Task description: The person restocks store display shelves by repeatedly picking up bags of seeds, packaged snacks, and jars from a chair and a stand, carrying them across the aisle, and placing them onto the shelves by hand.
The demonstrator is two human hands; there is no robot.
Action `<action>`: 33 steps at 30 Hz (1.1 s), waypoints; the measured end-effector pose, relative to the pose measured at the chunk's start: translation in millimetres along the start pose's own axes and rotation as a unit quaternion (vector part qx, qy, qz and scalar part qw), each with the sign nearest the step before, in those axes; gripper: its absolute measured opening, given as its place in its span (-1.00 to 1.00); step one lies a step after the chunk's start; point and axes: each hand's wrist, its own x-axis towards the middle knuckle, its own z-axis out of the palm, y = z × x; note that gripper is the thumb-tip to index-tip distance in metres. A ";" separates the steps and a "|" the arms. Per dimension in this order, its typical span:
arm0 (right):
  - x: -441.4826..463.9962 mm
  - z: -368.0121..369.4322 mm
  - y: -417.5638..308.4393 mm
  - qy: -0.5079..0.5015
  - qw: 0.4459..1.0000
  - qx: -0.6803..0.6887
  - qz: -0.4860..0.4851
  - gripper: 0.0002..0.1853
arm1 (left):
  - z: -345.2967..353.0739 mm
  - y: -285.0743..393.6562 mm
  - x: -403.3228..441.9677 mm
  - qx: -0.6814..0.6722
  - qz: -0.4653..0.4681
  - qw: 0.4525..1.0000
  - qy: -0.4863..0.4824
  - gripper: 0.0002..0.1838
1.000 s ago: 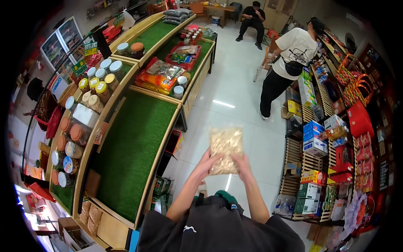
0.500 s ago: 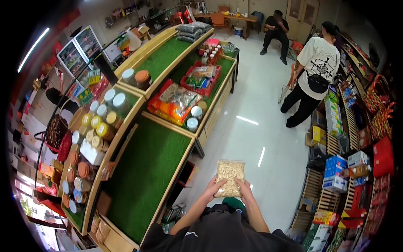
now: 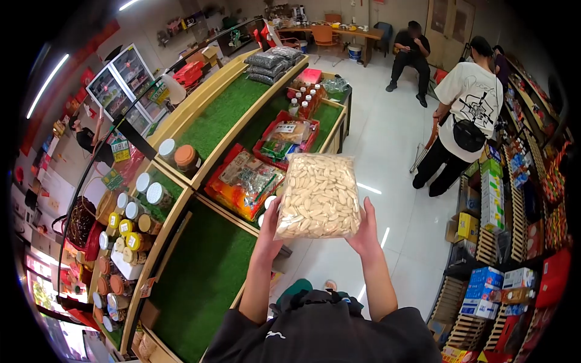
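Note:
A clear plastic bag of pale seeds [image 3: 319,196] is held up in front of me, close to the camera. My left hand [image 3: 270,228] grips its left side, and my right hand [image 3: 364,228] holds its right side. The fingers of both hands are partly hidden behind the bag. Behind and left of the bag, orange and clear packets [image 3: 242,181] lie on the display stand beside a red tray [image 3: 315,130]. Green turf [image 3: 200,266] lines the stand section to my left.
Jars [image 3: 136,227] line the stand's left tier, with dark bags [image 3: 269,63] stacked at its far end. On the right are shelves with boxes [image 3: 484,290]. A person in a white shirt [image 3: 469,109] stands in the aisle; another person [image 3: 410,57] sits at the back.
The bag has risen from low near my body towards the camera, and my hands have moved from its lower front to its sides. The view has shifted, and another person shows at the right shelves.

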 end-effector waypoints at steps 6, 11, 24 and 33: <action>70.8 -81.7 40.1 0.111 0.993 0.031 0.025 -0.33 | -41.6 -72.7 93.9 -0.185 -0.168 0.968 0.013 -0.38; 138.1 -141.2 55.4 0.169 0.981 -0.075 0.061 -0.24 | -88.8 -112.3 167.4 -0.131 -0.259 0.957 0.028 -0.46; 404.1 -132.1 -4.1 0.075 0.966 -0.241 0.050 -0.28 | -104.0 6.4 346.8 -0.078 -0.079 0.985 0.135 -0.43; 600.5 -94.0 -42.1 -0.085 0.954 -0.275 0.082 -0.57 | -107.2 86.0 466.9 -0.004 0.096 0.961 0.260 -0.39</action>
